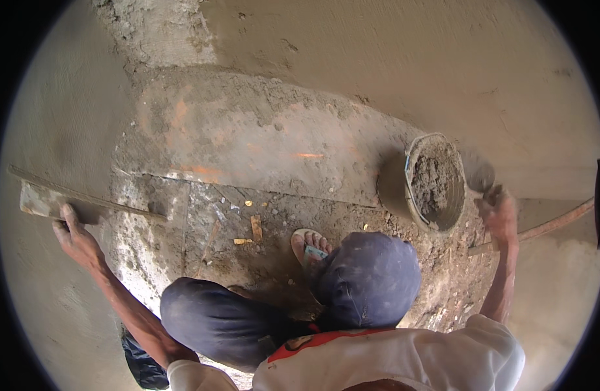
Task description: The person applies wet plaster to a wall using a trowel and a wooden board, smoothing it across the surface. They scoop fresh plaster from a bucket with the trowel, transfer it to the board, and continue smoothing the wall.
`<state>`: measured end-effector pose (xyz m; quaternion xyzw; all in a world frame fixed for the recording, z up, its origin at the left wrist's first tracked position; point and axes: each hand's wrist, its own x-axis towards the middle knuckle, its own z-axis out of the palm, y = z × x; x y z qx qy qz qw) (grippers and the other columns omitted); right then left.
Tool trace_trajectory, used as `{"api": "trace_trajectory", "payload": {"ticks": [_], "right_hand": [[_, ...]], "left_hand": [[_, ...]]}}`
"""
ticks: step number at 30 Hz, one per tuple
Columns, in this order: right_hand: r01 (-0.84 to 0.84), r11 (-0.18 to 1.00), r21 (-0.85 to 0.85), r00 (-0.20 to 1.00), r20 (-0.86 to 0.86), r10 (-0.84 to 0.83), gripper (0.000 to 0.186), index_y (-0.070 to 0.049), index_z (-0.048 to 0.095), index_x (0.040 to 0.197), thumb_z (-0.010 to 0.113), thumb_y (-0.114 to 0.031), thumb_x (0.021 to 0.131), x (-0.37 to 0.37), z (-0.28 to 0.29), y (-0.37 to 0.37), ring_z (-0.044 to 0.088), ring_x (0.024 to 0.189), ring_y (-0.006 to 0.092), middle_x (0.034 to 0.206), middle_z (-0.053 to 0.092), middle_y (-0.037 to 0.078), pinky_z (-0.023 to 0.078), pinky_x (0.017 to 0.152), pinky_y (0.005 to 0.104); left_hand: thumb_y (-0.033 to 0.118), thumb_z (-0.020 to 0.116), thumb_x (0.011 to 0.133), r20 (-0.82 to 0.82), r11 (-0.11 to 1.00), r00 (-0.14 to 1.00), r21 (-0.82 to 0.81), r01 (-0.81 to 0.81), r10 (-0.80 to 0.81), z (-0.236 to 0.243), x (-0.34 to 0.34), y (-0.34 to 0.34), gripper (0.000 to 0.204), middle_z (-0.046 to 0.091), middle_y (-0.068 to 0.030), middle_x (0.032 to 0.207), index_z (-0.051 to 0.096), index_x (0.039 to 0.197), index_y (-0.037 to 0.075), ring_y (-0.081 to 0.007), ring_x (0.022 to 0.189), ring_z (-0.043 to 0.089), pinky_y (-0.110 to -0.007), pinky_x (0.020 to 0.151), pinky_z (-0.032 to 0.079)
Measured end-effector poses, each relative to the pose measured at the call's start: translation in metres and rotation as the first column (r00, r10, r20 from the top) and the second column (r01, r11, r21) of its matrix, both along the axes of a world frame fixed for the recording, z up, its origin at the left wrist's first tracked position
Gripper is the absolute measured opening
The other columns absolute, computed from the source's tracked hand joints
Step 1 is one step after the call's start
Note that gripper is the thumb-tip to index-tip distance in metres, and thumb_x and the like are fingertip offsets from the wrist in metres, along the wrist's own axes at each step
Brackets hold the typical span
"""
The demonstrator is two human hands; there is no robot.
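Note:
At the far left, my left hand (79, 242) is closed on a long plastering float (42, 201). Its thin edge and a pale part behind it show close to the grey plastered wall. Over on the right, my right hand (500, 215) is closed around the handle of a trowel (480, 177), whose rounded blade is smeared by motion. Just left of that hand, a bucket (394, 186) leans with its mouth tilted toward the right. Wet grey mortar (435, 182) fills much of it, and the trowel is beside its rim.
A mortar-splashed ledge (248, 143) runs along the foot of the wall (404, 58). Rubble and small wood scraps (256, 228) litter the floor by my sandalled foot (311, 246). A curved rod or hose (554, 225) lies at right; a black plastic bag (142, 362) sits lower left.

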<state>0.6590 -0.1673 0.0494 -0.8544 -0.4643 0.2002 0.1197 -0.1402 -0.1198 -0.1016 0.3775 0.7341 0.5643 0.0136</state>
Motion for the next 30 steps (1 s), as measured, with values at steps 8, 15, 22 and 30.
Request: {"api": "trace_trajectory", "payload": {"ticks": [8, 15, 22, 30], "right_hand": [[-0.292, 0.956, -0.021, 0.956, -0.015, 0.292, 0.050, -0.002, 0.072, 0.111, 0.064, -0.050, 0.102, -0.068, -0.033, 0.032, 0.062, 0.070, 0.0195, 0.076, 0.066, 0.012, 0.050, 0.066, 0.0401], [-0.214, 0.943, -0.255, 0.868, 0.394, 0.303, 0.038, -0.002, 0.065, 0.126, 0.061, -0.035, 0.106, 0.048, -0.037, 0.010, 0.064, 0.069, 0.0255, 0.084, 0.070, 0.014, 0.053, 0.068, 0.0431], [-0.333, 0.907, 0.256, 0.936, -0.025, 0.351, 0.040, -0.004, 0.069, 0.125, 0.064, -0.038, 0.105, -0.035, -0.082, -0.014, 0.064, 0.074, 0.0233, 0.089, 0.073, 0.011, 0.055, 0.074, 0.0402], [-0.740, 0.665, -0.105, 0.667, 0.014, 0.745, 0.050, -0.002, 0.071, 0.120, 0.056, -0.047, 0.105, -0.171, -0.226, 0.106, 0.071, 0.108, 0.0448, 0.117, 0.073, 0.027, 0.057, 0.094, 0.0534]], "left_hand": [[0.052, 0.066, 0.102, -0.112, 0.992, 0.993, -0.122, -0.034, 0.021, 0.005, 0.006, -0.005, 0.069, 0.069, -0.0205, 0.131, 0.062, 0.141, -0.004, -0.0298, 0.117, 0.065, -0.043, 0.104, 0.049], [0.042, 0.063, 0.106, 0.104, 0.998, 0.993, -0.012, 0.062, -0.060, -0.022, -0.020, -0.042, 0.063, 0.064, -0.0211, 0.141, 0.057, 0.145, -0.006, -0.0272, 0.118, 0.065, -0.041, 0.104, 0.051], [0.048, 0.065, 0.104, -0.039, 0.994, 0.999, -0.105, 0.003, -0.007, 0.016, 0.018, -0.020, 0.071, 0.061, -0.0247, 0.142, 0.053, 0.147, -0.008, -0.0341, 0.126, 0.062, -0.045, 0.110, 0.048], [0.033, 0.061, 0.109, 0.129, 0.988, 0.980, 0.043, 0.147, -0.151, 0.004, 0.017, -0.034, 0.055, 0.061, -0.0218, 0.135, 0.051, 0.143, -0.009, -0.0287, 0.125, 0.061, -0.044, 0.111, 0.050]]}}
